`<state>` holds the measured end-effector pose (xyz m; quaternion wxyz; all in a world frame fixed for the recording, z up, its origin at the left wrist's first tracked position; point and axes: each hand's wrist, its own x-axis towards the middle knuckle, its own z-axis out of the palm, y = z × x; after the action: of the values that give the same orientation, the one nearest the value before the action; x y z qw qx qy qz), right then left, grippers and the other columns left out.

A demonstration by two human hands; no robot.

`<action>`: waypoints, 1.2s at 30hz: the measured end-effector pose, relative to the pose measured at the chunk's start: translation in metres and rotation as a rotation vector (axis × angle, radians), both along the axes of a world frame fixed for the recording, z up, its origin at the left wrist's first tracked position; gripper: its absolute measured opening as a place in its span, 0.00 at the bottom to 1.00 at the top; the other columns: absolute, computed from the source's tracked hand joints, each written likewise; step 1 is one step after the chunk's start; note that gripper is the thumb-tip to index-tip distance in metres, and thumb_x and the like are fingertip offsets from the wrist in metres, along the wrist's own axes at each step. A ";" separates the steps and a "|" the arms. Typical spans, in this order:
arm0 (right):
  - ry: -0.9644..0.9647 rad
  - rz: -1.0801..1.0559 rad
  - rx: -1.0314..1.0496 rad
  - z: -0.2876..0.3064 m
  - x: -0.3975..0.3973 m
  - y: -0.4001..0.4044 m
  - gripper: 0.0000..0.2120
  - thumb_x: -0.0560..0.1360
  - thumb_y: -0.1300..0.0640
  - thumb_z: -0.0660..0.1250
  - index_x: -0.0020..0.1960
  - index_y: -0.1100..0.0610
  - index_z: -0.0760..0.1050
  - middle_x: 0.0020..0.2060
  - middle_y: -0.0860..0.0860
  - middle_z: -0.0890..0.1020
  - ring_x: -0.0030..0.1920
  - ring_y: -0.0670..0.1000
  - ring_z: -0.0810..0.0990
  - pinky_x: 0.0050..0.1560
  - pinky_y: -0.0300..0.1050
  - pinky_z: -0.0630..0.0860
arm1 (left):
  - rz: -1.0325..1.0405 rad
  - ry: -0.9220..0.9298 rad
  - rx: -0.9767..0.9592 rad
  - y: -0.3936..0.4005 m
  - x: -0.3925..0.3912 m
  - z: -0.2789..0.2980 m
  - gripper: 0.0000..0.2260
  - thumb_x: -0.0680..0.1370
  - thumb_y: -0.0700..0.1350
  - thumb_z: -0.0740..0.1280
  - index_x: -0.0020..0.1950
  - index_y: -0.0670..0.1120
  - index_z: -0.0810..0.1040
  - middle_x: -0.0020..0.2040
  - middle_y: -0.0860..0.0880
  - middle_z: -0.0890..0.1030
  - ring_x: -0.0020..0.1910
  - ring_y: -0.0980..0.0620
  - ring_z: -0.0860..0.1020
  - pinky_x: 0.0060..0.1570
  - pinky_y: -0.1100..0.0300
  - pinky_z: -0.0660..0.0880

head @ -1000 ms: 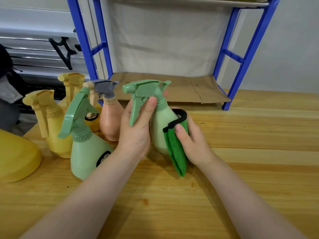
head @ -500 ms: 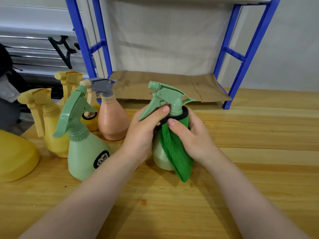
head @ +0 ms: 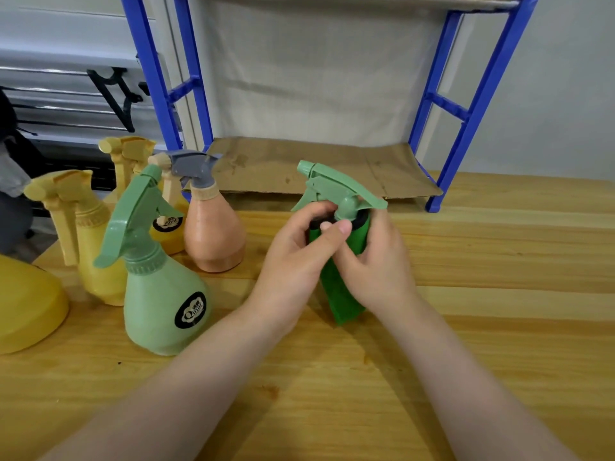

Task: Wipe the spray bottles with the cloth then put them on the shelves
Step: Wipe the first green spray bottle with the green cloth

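Green cloth [head: 339, 287] around a green spray bottle [head: 336, 191], both hands' grip, left [head: 293, 261] and right [head: 376, 261], curled round it.

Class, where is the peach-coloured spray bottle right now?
In the head view, the peach spray bottle stands left of centre on the table, behind the free-standing green bottle, left of the left hand.

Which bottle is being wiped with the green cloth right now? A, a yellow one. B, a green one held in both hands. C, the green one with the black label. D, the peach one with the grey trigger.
B: the green cloth is wrapped round the body of the green bottle, which the left hand and right hand grip between them, apart from the bottles standing at the left.
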<state>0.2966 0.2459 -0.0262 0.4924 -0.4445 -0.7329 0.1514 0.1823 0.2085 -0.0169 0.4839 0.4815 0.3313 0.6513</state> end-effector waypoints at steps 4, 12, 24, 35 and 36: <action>-0.066 0.056 0.011 -0.002 -0.002 -0.002 0.20 0.75 0.48 0.70 0.62 0.53 0.70 0.48 0.36 0.70 0.48 0.36 0.69 0.46 0.22 0.66 | 0.043 -0.015 0.027 0.000 0.001 -0.001 0.11 0.73 0.40 0.70 0.54 0.49 0.81 0.50 0.53 0.83 0.53 0.56 0.80 0.52 0.65 0.74; -0.085 0.119 0.019 -0.004 -0.006 0.000 0.27 0.71 0.40 0.67 0.65 0.51 0.66 0.57 0.46 0.77 0.56 0.46 0.77 0.52 0.41 0.74 | 0.094 -0.206 -0.005 0.001 -0.004 0.002 0.13 0.72 0.39 0.73 0.56 0.41 0.79 0.51 0.46 0.82 0.53 0.51 0.81 0.52 0.61 0.76; 0.208 0.139 -0.013 -0.016 -0.004 0.007 0.31 0.73 0.40 0.65 0.69 0.54 0.63 0.60 0.45 0.75 0.62 0.40 0.74 0.62 0.38 0.71 | 0.161 -0.452 0.047 0.003 -0.020 0.022 0.04 0.73 0.41 0.68 0.45 0.49 0.77 0.44 0.53 0.83 0.45 0.57 0.81 0.56 0.54 0.76; 0.956 0.384 -0.792 -0.003 -0.013 0.006 0.25 0.69 0.31 0.64 0.55 0.47 0.82 0.53 0.51 0.85 0.56 0.55 0.81 0.64 0.60 0.73 | 0.129 -0.505 0.057 0.006 -0.022 0.016 0.05 0.76 0.44 0.65 0.51 0.49 0.79 0.50 0.53 0.83 0.54 0.55 0.79 0.63 0.51 0.73; 1.024 0.429 -0.884 0.000 -0.010 0.006 0.24 0.70 0.31 0.61 0.51 0.48 0.84 0.49 0.52 0.86 0.51 0.55 0.82 0.58 0.55 0.74 | 0.121 -0.481 0.061 0.005 -0.020 0.015 0.05 0.77 0.44 0.65 0.51 0.49 0.79 0.51 0.53 0.82 0.54 0.55 0.79 0.62 0.52 0.74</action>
<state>0.2869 0.2522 -0.0258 0.5079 -0.3216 -0.3505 0.7181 0.1623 0.2136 -0.0019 0.4941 0.3063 0.2150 0.7847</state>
